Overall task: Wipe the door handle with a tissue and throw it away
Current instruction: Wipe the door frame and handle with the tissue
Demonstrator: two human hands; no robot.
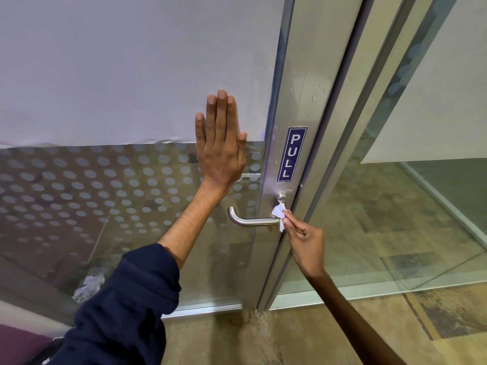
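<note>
A brushed-steel lever door handle [250, 220] sticks out to the left from the metal frame of a glass door [283, 159]. My right hand [305, 245] pinches a small crumpled white tissue [279, 212] against the base of the handle, just below its round rose. My left hand [220, 146] lies flat on the glass panel above and left of the handle, fingers straight and close together, holding nothing. A dark blue sleeve covers my left forearm.
A blue PULL sticker [291, 154] sits on the frame above the handle. The glass carries a frosted band and a dot pattern. A second glass panel [421, 180] stands to the right. A crumpled white paper [89, 284] lies on the floor behind the glass.
</note>
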